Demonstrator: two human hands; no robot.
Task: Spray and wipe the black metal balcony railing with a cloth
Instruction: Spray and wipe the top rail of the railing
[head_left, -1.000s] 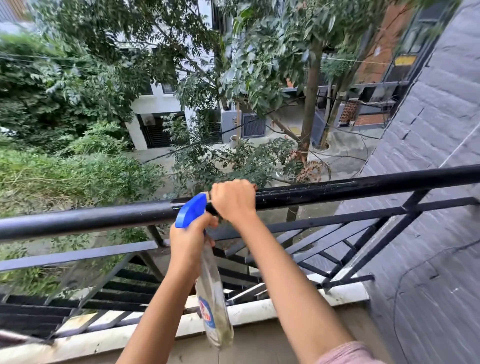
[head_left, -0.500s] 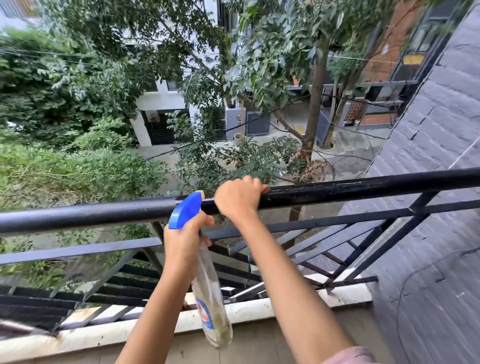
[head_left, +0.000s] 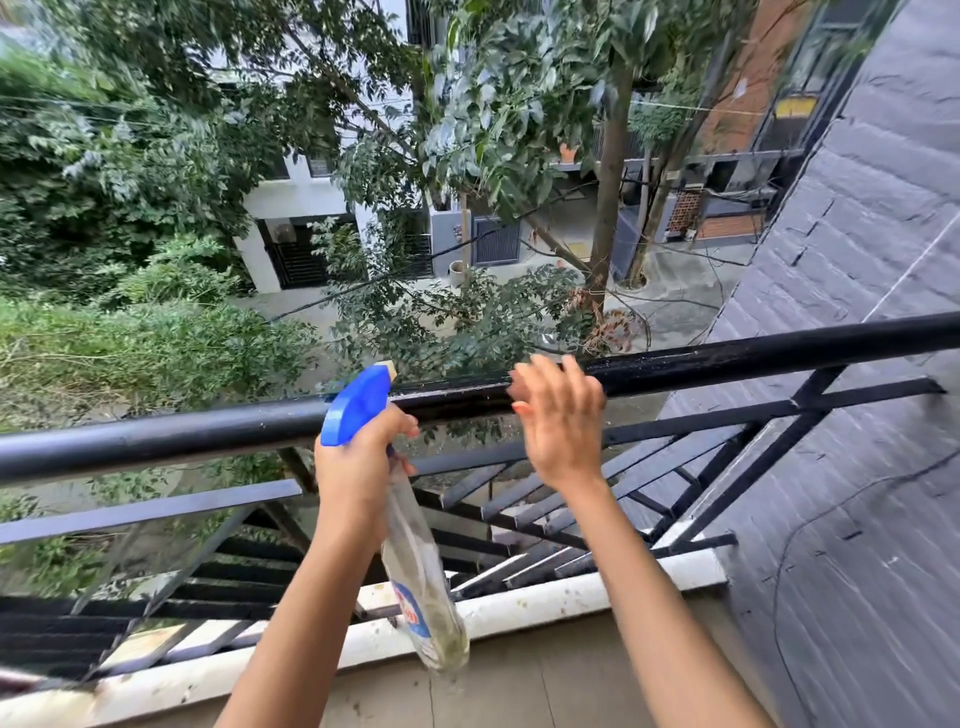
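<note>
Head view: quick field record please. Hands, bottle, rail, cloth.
left hand: grips the spray bottle at its neck
spray bottle: clear, tilted, blue trigger head up beside the top rail
right hand: open, fingers spread, blurred, at the top rail; contact unclear
top rail: black, wet-looking speckles to the right of the right hand
cloth: none in view

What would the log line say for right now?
left hand: grips spray bottle | right hand: open at top rail, contact unclear | cloth: not in view
</note>
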